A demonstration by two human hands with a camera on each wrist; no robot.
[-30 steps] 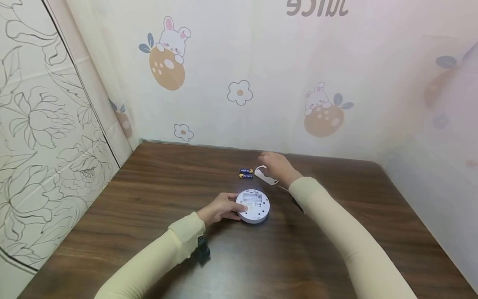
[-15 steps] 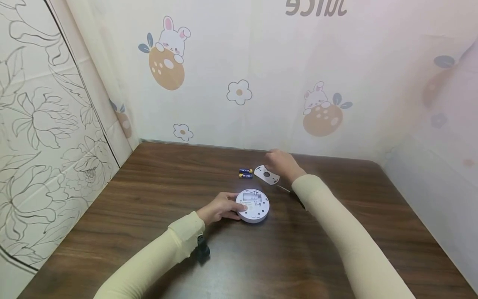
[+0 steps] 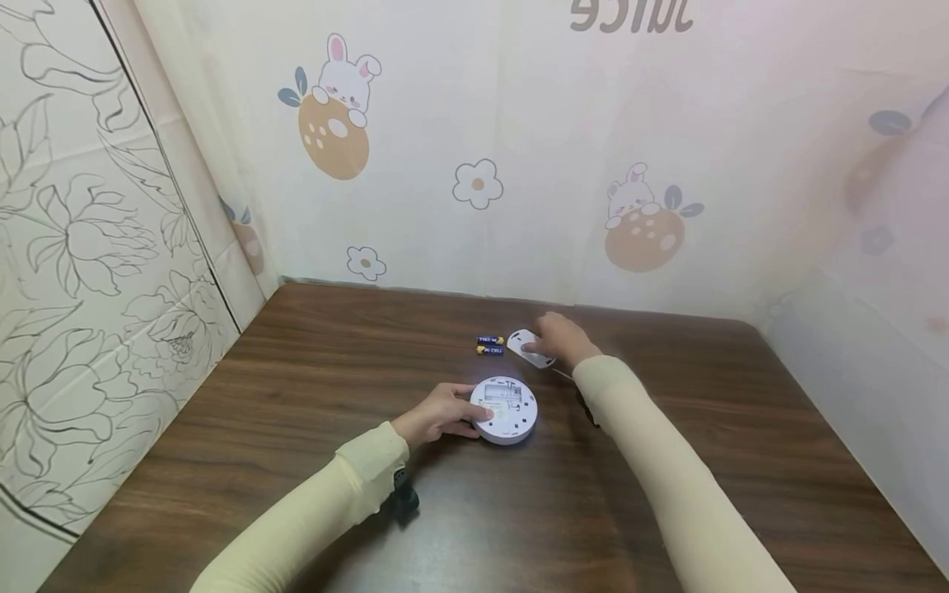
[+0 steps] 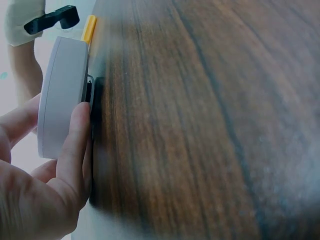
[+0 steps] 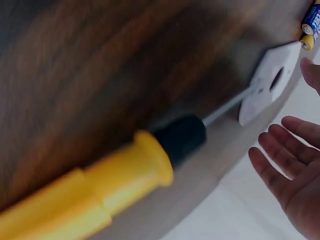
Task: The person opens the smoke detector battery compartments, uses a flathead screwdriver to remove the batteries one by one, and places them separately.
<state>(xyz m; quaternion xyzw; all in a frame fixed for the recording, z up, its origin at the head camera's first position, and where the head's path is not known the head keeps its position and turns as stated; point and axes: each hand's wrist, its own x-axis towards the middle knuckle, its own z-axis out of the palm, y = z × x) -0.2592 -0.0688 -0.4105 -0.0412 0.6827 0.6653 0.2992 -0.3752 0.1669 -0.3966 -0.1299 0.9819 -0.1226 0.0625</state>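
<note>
My left hand (image 3: 461, 414) grips the left rim of a round white device (image 3: 507, 409) lying back-up on the table, its battery compartment uncovered. In the left wrist view the fingers (image 4: 75, 135) lie along the device's side (image 4: 62, 95). My right hand (image 3: 552, 339) hovers open over the right part of a small white cover plate (image 3: 522, 344) that lies flat. The right wrist view shows the fingers (image 5: 280, 150) relaxed and clear of the cover plate (image 5: 265, 82). Two blue and yellow batteries (image 3: 490, 345) lie just left of the plate.
A screwdriver with a yellow handle (image 5: 100, 185) and black collar lies on the brown table (image 3: 296, 371), tip toward the cover plate, mostly hidden under my right forearm in the head view. Patterned walls close in the table at the back and both sides.
A second ago my right hand held the cover plate tilted up; it laid the plate flat beside the batteries, let go, and now hovers over it. My left hand and the device stayed put.
</note>
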